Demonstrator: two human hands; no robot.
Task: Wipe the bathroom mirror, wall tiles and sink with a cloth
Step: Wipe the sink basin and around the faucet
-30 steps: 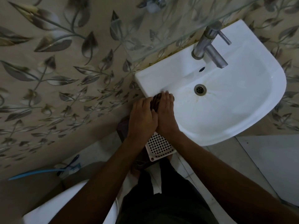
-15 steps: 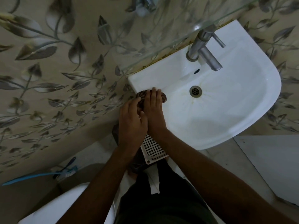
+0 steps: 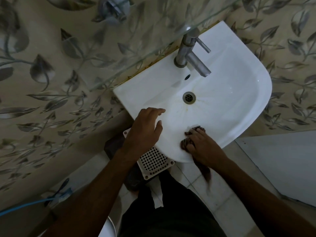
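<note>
A white sink (image 3: 239, 100) hangs on a wall of leaf-patterned tiles (image 3: 51, 82). My right hand (image 3: 203, 147) presses a dark brown cloth (image 3: 185, 142) onto the sink's front rim, and a tail of the cloth hangs below the rim. My left hand (image 3: 145, 129) rests over the sink's left front edge with its fingers spread and nothing in it. The bowl shows yellowish streaks around the drain (image 3: 189, 97). The mirror is out of view.
A metal tap (image 3: 193, 55) stands at the back of the sink under a glass shelf (image 3: 153, 48). A white grid-pattern grate (image 3: 153, 161) lies on the floor below the sink. A blue hose (image 3: 25, 206) runs at lower left. A white panel (image 3: 282, 159) leans at right.
My hands were together on the cloth at the sink's left edge. My right hand has carried the cloth right along the front rim, and my left hand has let go and opened.
</note>
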